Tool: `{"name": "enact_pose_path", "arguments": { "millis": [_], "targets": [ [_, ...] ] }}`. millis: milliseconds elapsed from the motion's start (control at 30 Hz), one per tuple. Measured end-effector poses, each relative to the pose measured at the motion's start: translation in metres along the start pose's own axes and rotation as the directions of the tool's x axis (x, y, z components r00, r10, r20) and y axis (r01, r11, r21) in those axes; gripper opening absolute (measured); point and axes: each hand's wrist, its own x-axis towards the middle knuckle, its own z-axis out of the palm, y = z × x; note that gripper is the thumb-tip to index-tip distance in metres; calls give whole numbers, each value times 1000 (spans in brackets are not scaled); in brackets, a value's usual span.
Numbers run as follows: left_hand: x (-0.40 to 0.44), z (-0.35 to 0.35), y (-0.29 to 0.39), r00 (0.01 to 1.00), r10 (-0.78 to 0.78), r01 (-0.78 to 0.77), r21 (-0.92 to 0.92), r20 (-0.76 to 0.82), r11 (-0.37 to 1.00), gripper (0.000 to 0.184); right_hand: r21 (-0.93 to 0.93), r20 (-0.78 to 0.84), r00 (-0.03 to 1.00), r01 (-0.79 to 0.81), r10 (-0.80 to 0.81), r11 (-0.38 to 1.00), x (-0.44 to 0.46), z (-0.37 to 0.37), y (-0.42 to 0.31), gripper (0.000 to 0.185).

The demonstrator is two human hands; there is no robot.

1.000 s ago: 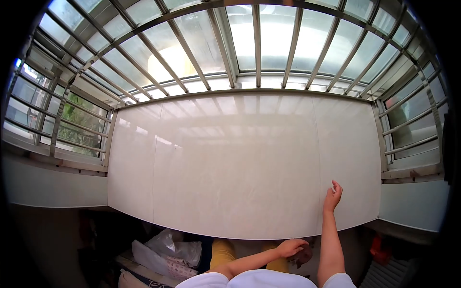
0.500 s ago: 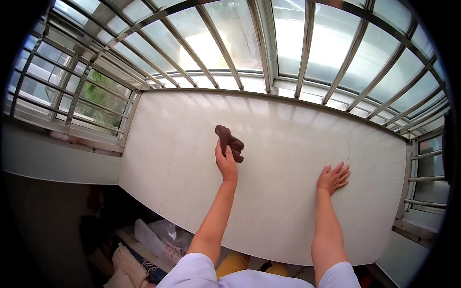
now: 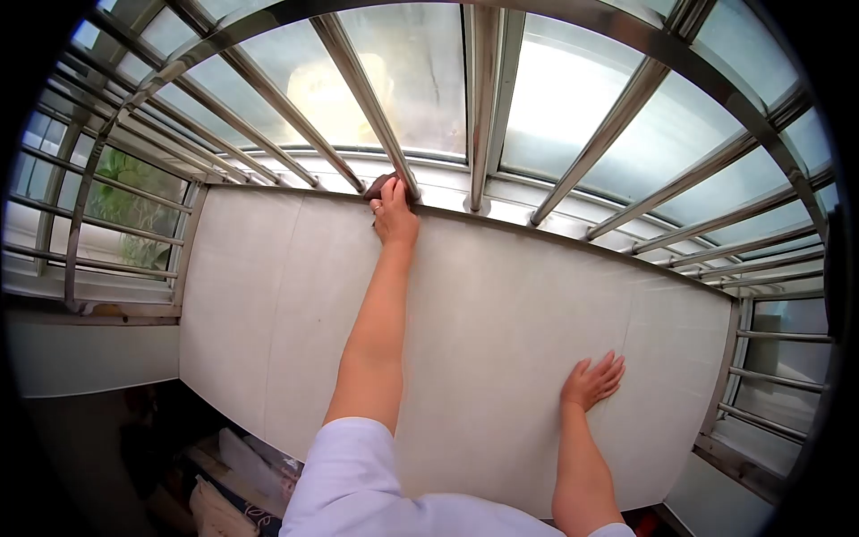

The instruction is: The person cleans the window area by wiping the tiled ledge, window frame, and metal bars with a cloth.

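At the far edge of the pale panel surface [image 3: 483,313], my left hand [image 3: 394,215] is closed on a dark brown cloth [image 3: 383,185]. Most of the cloth is covered by the fingers; a bunched part shows at the foot of the metal window bars [image 3: 362,80]. A ring is on one finger of this hand. My right hand [image 3: 593,382] rests flat on the right part of the panel with its fingers stretched out and holds nothing.
Metal bars also stand before the side windows, left [image 3: 125,192] and right [image 3: 778,358]. A metal strip [image 3: 555,234] runs along the panel's back edge. Below the panel at lower left lie clothes and plastic bags [image 3: 242,470].
My left hand has carried the brown cloth forward from the middle of the panel to the bars at the back edge. The view has shifted closer; my right hand still lies on the panel.
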Motion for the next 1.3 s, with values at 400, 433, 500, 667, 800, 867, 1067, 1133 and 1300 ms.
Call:
{"name": "enact_pose_path", "arguments": {
  "millis": [400, 433, 500, 667, 800, 867, 1067, 1133, 1300],
  "targets": [
    [-26, -36, -23, 971, 192, -212, 142, 141, 967, 56, -15, -7, 1000, -5, 5, 1000, -1, -4, -5, 58],
    [-32, -38, -29, 961, 210, -231, 106, 178, 967, 53, -17, 10, 1000, -17, 17, 1000, 0, -4, -6, 58],
    [-37, -37, -41, 961, 154, -161, 12, 228, 987, 46, -5, -14, 1000, 2, -2, 1000, 0, 0, -3, 58],
    [-7, -52, -31, 958, 121, -135, -37, -259, 990, 48, -19, -47, 999, 6, -7, 1000, -1, 6, 2, 57],
    [27, -34, -39, 944, 313, -326, 454, 106, 829, 61, 24, -43, 999, 14, -13, 1000, -1, 7, 3, 58],
    [37, -35, -31, 947, 299, -319, 471, 119, 822, 53, 39, -31, 999, 11, -10, 999, -1, 5, 4, 59],
    [68, -23, -11, 944, 17, -215, 574, 329, 790, 39, 54, -57, 998, 33, -30, 998, 1, 5, 3, 60],
    [54, -9, -23, 984, 166, -176, 596, 72, 784, 38, 49, -60, 998, 32, -29, 998, -1, 5, 2, 59],
    [-2, -29, -27, 966, 218, -257, 519, 135, 816, 51, 54, -60, 998, 22, -19, 998, -1, 3, 0, 59]
  ]
}}
